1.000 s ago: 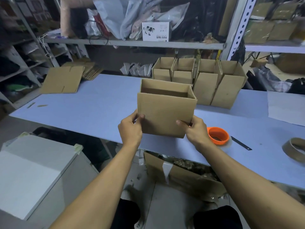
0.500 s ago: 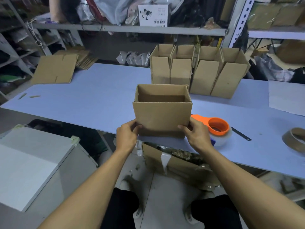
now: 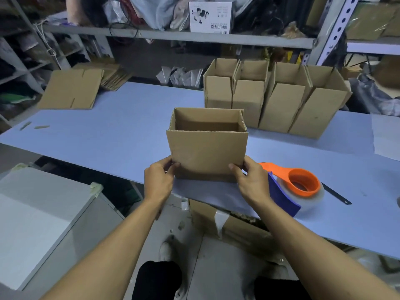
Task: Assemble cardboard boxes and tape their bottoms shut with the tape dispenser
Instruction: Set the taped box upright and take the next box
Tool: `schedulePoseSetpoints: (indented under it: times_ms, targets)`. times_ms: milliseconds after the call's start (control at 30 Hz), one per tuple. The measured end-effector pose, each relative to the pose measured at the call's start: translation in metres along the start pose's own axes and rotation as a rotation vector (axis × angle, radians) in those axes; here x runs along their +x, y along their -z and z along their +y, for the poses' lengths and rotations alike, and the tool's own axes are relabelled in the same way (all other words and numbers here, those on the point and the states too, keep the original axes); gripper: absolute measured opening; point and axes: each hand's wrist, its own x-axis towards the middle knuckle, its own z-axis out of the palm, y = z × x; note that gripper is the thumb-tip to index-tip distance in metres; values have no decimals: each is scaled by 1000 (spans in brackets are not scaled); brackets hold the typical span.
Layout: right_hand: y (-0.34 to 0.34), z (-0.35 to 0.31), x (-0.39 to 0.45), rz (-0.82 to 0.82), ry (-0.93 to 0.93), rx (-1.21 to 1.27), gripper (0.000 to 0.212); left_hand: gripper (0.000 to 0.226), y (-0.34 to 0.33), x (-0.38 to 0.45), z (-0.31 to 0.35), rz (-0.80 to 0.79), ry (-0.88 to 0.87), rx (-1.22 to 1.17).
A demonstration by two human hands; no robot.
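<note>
An open-topped cardboard box stands upright on the pale blue table, near its front edge. My left hand grips the box's lower left corner, and my right hand grips the lower right corner. The orange tape dispenser with a clear tape roll and a blue blade guard lies on the table just right of my right hand. Several assembled boxes stand in a row behind.
Flat cardboard blanks lie at the table's far left. A dark blade lies right of the dispenser. A white sheet covers the right side. A white cabinet stands at lower left; an open carton sits under the table. Shelves rise behind.
I have lowered the box from mid-air onto the table near the front edge. Both hands stay on its lower corners.
</note>
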Motion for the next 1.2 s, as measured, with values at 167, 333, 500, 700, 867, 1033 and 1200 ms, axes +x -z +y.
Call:
schedulePoseSetpoints:
  times_ms: [167,333,500,700,867,1033,1200]
  targets:
    - [-32,-8,40,-30,7,-18,22,19,8,46,-15,35,16,7]
    - [-66,-15,89,-62,1,-3,28,21,11,97,-27,81,39,-46]
    - [-105,-17,144,-59,6,-5,38,21,7,155,-39,106,49,-102]
    - [-151,-14,207,-43,14,24,41,22,-5,226,-55,181,70,-155]
    - [-190,-17,248,17,28,-5,41,20,-15,284,-66,215,43,-132]
    - [-226,-23,273,-1,65,-27,48,27,-14,324,-81,280,21,-77]
    - [-228,-29,311,-10,30,-55,39,29,-21,352,-78,272,28,-74]
